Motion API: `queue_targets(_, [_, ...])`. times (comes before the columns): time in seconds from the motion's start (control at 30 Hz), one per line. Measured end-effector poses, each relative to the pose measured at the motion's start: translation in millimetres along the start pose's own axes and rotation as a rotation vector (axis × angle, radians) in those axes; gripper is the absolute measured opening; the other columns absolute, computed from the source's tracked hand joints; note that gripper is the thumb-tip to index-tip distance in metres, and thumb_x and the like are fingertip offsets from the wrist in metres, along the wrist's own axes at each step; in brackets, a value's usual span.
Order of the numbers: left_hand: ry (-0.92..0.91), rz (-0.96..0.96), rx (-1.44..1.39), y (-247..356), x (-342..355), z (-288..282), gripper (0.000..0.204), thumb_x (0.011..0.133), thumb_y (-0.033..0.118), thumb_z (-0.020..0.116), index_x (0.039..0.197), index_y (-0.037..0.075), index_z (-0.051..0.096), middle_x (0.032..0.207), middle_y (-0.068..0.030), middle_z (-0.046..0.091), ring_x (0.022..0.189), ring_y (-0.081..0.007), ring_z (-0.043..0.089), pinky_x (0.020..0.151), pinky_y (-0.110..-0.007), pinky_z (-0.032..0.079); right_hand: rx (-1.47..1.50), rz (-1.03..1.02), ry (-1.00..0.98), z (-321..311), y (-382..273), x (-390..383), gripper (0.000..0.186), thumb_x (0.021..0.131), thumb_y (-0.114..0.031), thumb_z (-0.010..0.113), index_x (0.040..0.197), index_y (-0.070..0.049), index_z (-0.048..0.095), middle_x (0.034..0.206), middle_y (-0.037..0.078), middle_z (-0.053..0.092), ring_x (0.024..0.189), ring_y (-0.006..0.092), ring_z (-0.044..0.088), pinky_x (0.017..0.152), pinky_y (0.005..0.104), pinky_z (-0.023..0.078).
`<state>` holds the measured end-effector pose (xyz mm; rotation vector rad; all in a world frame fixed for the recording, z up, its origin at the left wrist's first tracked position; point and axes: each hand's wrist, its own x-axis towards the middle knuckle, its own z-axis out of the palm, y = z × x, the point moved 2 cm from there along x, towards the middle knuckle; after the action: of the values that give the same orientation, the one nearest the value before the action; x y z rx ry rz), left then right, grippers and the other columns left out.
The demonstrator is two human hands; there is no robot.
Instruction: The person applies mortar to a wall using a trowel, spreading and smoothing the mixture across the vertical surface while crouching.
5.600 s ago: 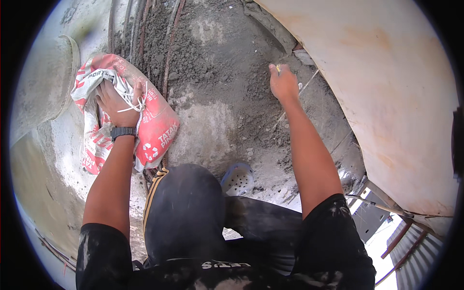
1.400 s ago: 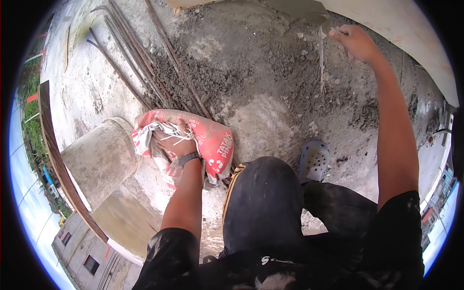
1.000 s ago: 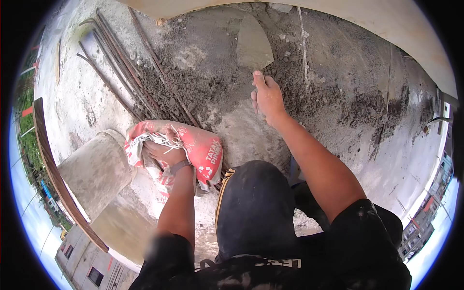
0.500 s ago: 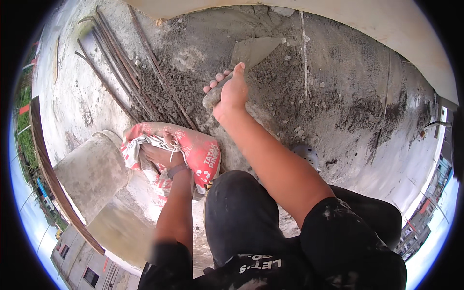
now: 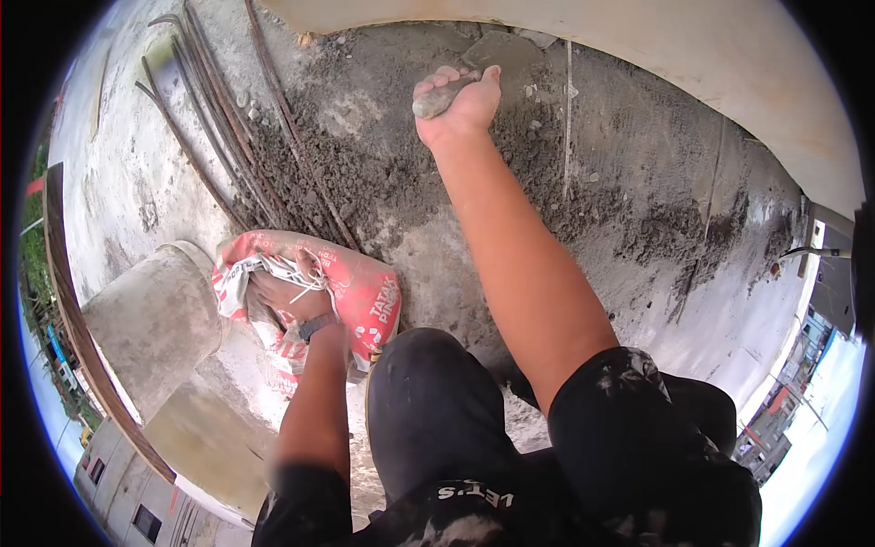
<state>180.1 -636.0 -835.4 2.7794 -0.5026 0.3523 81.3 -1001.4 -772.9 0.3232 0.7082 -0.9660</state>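
My left hand [image 5: 290,294] grips the open mouth of a red and white paper sack [image 5: 357,287], its fingers partly hidden among white strings and folds. My right hand [image 5: 460,109] is wrapped round the cement-crusted handle [image 5: 436,100] of a trowel, palm turned partly up. The trowel's grey blade [image 5: 499,50] lies beyond my fingers, low on the rough grey mortar [image 5: 337,146] near the pale panel's edge, partly hidden by my hand.
Several rebar rods [image 5: 210,109] lie at upper left. A dirty bucket [image 5: 141,324] lies on its side left of the sack, near a wooden plank [image 5: 82,342]. A pale panel [image 5: 729,82] arches over upper right. My dark-clad knee [image 5: 424,401] is below; buildings show at both rims.
My right hand came from upper right, swung left and down with the trowel, then moved up toward the panel's edge over the last half second. My left hand stays on the sack.
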Motion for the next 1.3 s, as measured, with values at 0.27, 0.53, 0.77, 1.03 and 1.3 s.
queue_targets(0.27, [-0.076, -0.072, -0.034, 2, 0, 1, 0.110, 0.085, 0.067, 0.071, 0.155, -0.007, 0.032, 0.158, -0.0318, 0.037, 0.150, -0.0474, 0.031, 0.124, -0.061, 0.020, -1.253, -0.259, 0.240, -90, -47, -86, 0.046, 0.106, -0.055, 0.049, 0.107, -0.009, 0.056, 0.074, 0.009, 0.060, 0.068, 0.0295, 0.062, 0.062, 0.0471, 0.049])
queue_targets(0.53, [0.040, 0.012, 0.071, -5, 9, -3, 0.098, 0.084, 0.062, 0.073, 0.146, -0.008, 0.044, 0.152, -0.0314, 0.045, 0.142, -0.0513, 0.038, 0.119, -0.060, 0.026, -2.865, -0.452, 0.024, -25, -131, -78, 0.053, 0.107, -0.047, 0.047, 0.135, -0.002, 0.053, 0.111, 0.028, 0.072, 0.109, 0.0481, 0.067, 0.094, 0.0579, 0.051])
queue_targets(0.77, [0.023, 0.007, 0.072, -2, 5, -1, 0.097, 0.084, 0.061, 0.073, 0.147, -0.007, 0.044, 0.153, -0.0303, 0.044, 0.143, -0.0512, 0.037, 0.120, -0.061, 0.026, -2.862, -0.519, 0.221, -8, -129, -9, 0.055, 0.109, -0.048, 0.038, 0.139, -0.005, 0.053, 0.125, 0.027, 0.069, 0.119, 0.0455, 0.065, 0.102, 0.0548, 0.049])
queue_targets(1.03, [0.015, -0.013, 0.058, -3, 3, -8, 0.099, 0.083, 0.061, 0.072, 0.147, -0.009, 0.041, 0.154, -0.0325, 0.042, 0.144, -0.0511, 0.037, 0.119, -0.064, 0.025, -2.881, -0.489, 0.211, -21, -154, -64, 0.058, 0.107, -0.051, 0.043, 0.141, -0.005, 0.055, 0.125, 0.026, 0.069, 0.118, 0.0439, 0.066, 0.101, 0.0541, 0.050])
queue_targets(1.3, [0.044, 0.025, 0.025, 4, 4, -1, 0.095, 0.084, 0.057, 0.074, 0.148, -0.005, 0.042, 0.150, -0.0301, 0.045, 0.142, -0.0504, 0.039, 0.119, -0.062, 0.027, -3.015, -0.632, 0.033, 4, -130, -13, 0.057, 0.106, -0.051, 0.046, 0.138, -0.004, 0.057, 0.118, 0.025, 0.071, 0.111, 0.0443, 0.068, 0.096, 0.0553, 0.052])
